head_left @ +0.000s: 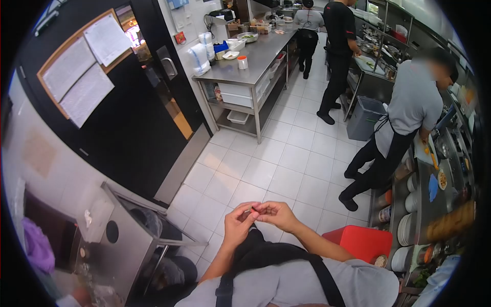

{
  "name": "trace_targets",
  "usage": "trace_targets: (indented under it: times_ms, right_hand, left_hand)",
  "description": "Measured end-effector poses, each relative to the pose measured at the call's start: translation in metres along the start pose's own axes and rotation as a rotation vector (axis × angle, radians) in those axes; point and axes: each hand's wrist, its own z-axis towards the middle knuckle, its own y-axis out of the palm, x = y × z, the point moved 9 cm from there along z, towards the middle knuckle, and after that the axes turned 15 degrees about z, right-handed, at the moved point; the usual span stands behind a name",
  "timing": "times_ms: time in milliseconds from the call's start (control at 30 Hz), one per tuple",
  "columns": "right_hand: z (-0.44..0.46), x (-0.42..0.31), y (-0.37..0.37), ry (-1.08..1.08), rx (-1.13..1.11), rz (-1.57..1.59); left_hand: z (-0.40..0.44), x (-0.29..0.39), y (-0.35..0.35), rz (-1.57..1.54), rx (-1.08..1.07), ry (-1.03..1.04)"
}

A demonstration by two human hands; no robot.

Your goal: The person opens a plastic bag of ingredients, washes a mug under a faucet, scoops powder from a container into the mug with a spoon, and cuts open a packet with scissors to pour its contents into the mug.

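Observation:
My left hand (239, 223) and my right hand (277, 216) meet in front of my dark apron (271, 250), at about waist height above the tiled floor. Fingers and thumbs of both are pinched together around a tiny dark and reddish object (253, 209). Its kind is too small to make out, and the fingertips partly cover it.
A steel worktable (250, 66) holds tubs and a red-lidded jar (242, 62). On the right, a person (409, 102) works at a counter above plates; two people stand farther back. A red bin (363, 243), grey bin (365, 117), steel sink unit (128, 225) and black door (128, 112) surround me.

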Motion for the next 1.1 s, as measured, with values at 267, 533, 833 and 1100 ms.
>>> trace_targets:
  times_ms: [267, 533, 833, 1100]
  right_hand:
    - [0.173, -0.085, -0.045, -0.102, 0.200, -0.214]
    - [0.302, -0.168, -0.137, -0.291, 0.412, -0.196]
    - [0.573, -0.308, -0.300, -0.402, 0.305, -0.252]
    - [0.851, -0.407, -0.451, -0.295, 0.331, -0.613]
  left_hand:
    - [0.206, -0.005, -0.060, 0.058, -0.208, 0.106]
    - [0.356, -0.048, -0.143, 0.169, -0.171, -0.039]
    - [0.300, -0.500, -0.319, 1.347, -0.243, -0.626]
    - [0.251, -0.457, -0.265, 0.671, 0.074, -1.306]
